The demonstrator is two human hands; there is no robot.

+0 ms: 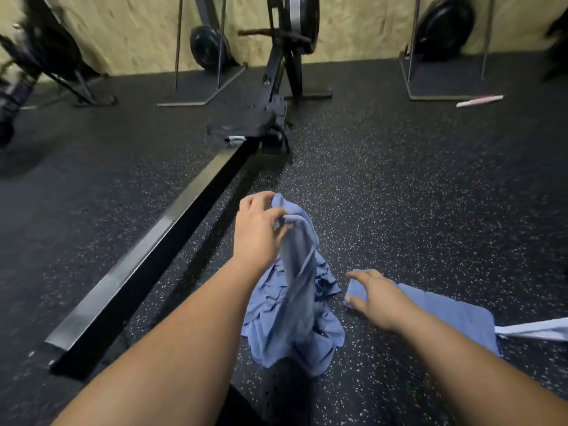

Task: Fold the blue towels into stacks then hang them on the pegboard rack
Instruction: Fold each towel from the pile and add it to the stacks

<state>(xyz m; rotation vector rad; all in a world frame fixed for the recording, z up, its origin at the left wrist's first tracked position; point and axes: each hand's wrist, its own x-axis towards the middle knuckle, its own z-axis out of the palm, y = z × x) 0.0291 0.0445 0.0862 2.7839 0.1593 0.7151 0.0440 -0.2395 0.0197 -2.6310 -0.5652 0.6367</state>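
Note:
My left hand (pixel 256 229) grips the top edge of a blue towel (pixel 299 262) and holds it up so that it hangs down. Under it lies a crumpled pile of blue towels (pixel 322 336) on the speckled black floor. To the right, my right hand (pixel 376 298) rests with spread fingers on the end of a folded blue towel (pixel 455 315) that lies flat on the floor. No pegboard rack is in view.
A long black rowing-machine rail (pixel 159 241) runs diagonally at left up to its black base (pixel 270 118). Weight plates on metal stands (pixel 445 32) line the plywood wall. A pale fabric strip (pixel 534 330) lies at right. A pink-white stick (pixel 479 100) lies far right.

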